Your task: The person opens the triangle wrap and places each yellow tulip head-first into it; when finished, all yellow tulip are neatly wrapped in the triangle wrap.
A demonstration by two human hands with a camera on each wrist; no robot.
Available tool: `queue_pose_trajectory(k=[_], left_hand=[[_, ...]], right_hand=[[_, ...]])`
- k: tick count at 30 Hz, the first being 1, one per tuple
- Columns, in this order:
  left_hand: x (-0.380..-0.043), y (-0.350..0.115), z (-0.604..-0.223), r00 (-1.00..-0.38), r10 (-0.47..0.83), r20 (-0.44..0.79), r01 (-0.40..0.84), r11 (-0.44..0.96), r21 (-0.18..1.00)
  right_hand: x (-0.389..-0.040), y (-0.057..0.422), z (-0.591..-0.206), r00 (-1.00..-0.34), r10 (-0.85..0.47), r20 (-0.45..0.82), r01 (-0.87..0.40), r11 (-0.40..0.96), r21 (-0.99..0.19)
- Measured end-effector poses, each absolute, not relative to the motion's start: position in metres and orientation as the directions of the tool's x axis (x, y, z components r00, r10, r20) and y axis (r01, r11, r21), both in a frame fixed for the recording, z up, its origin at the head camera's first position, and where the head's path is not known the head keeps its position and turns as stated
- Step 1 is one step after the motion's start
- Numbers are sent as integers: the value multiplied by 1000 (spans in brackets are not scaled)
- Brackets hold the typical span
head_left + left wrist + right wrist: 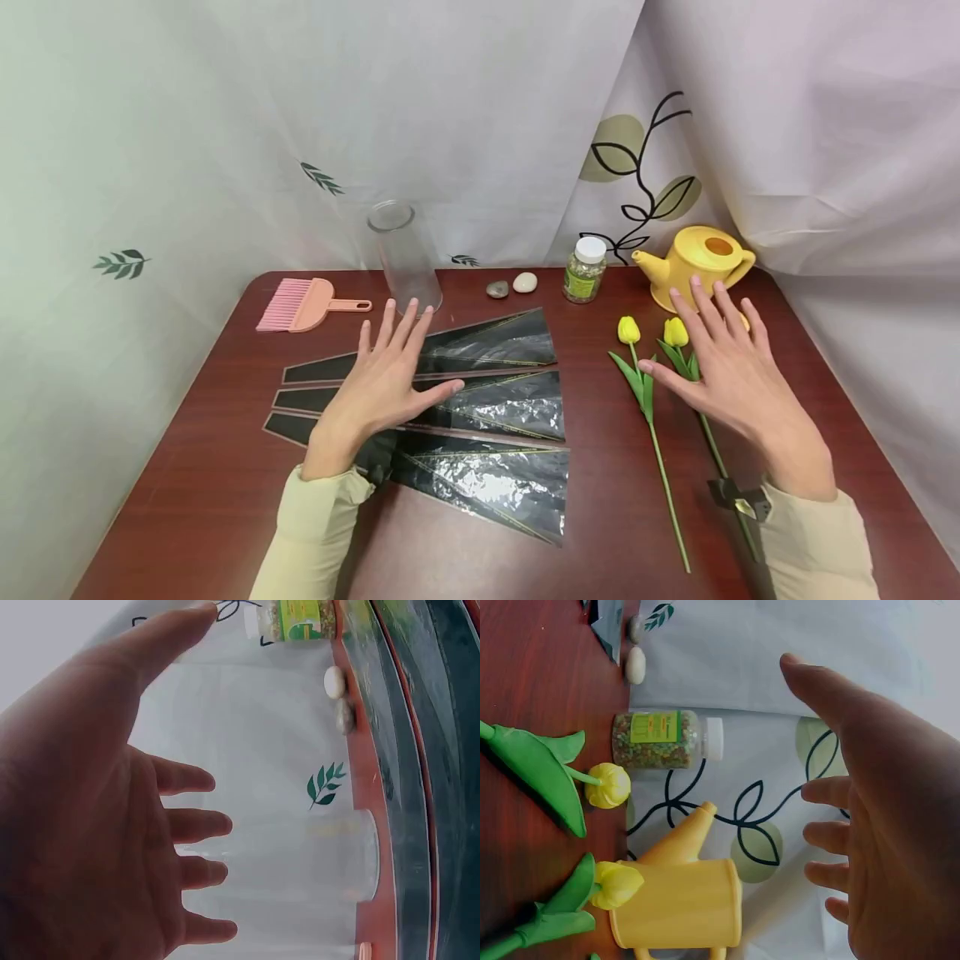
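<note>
My left hand (386, 379) is held with fingers spread above three tapered black plastic sheets (495, 404), gripping nothing. Beyond its fingertips a clear glass vase (408, 267) stands upright. In the left wrist view the palm and straight fingers of that hand (112, 817) show nothing held. My right hand (731, 375) is likewise spread, over yellow tulips with green stems. One tulip (628, 331) lies to its left; another tulip (676, 332) runs partly beneath the hand, and a third yellow bloom is mostly hidden behind the fingers. A yellow watering can (701, 262) stands just beyond.
A pink brush (311, 306) lies at the back left. Along the back edge are a grey stone (497, 289), a white stone (525, 282) and a white-capped jar (584, 271) of small coloured granules. A pale curtain (480, 125) hangs behind the dark red table (187, 467).
</note>
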State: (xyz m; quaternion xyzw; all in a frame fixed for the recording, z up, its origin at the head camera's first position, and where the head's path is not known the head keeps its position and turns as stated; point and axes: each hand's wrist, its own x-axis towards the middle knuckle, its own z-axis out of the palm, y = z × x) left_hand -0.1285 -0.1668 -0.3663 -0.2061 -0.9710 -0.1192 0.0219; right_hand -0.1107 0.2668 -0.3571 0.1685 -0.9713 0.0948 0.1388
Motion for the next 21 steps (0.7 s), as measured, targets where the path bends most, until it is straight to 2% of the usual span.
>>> queue_pose_trajectory(k=[7, 13, 16, 21], left_hand=[[-158, -125, -381, -878, 473, 80, 476, 838, 266], [-193, -80, -404, -857, 506, 101, 512, 811, 283], [-203, -68, -413, -869, 486, 98, 493, 827, 271], [-210, -55, -422, -885, 459, 83, 465, 852, 240]], right_hand=[[-93, 270, -353, -921, -208, 330, -288, 933, -214], [-66, 254, -380, -922, -117, 370, -220, 943, -250], [-52, 246, -395, -953, -61, 297, -152, 943, -296], [-40, 243, -412, -996, 26, 80, -6, 928, -374]])
